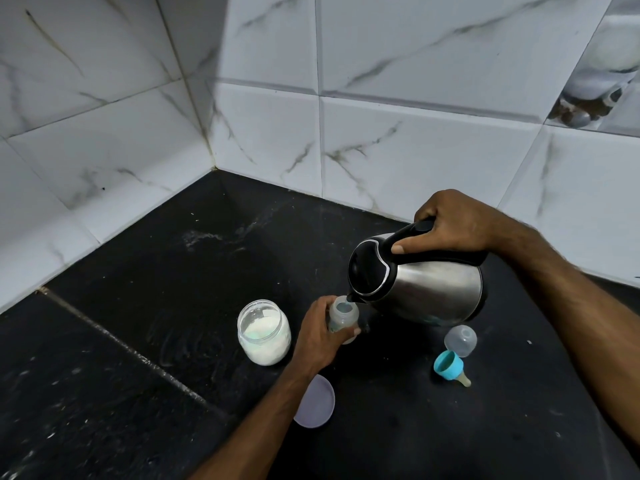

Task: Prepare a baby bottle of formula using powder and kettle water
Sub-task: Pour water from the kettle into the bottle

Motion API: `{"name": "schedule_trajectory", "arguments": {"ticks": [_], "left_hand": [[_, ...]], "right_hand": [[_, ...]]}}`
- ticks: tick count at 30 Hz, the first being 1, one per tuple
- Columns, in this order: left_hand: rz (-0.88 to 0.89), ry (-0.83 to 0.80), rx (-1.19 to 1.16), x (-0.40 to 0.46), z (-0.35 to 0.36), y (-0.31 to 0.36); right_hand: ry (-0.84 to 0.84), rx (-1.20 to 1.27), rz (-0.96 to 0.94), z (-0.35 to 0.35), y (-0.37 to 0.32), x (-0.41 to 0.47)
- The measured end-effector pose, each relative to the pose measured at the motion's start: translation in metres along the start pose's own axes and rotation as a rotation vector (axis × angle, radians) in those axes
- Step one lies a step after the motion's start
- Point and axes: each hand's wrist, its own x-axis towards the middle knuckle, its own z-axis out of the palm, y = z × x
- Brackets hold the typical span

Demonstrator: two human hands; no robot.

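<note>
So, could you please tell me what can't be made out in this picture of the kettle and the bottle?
Head view only:
- Water level in the bottle: the left hand covers its side.
- Any stream from the kettle: too fine to see at the spout.
- Part of the purple lid: behind the left forearm.
- Kettle handle: mostly wrapped by the right hand.

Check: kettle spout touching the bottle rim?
Cannot tell. In the head view the kettle spout overlaps the far rim of the bottle held by the left hand; no gap or contact shows.
</note>
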Motion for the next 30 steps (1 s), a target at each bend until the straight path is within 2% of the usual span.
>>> {"name": "schedule_trajectory", "arguments": {"ticks": [30], "left_hand": [[0.024, 0.018, -0.031, -0.0017, 0.0015, -0.0004]], "right_hand": [[-0.005, -0.012, -0.001, -0.0050, -0.0032, -0.0015]]}}
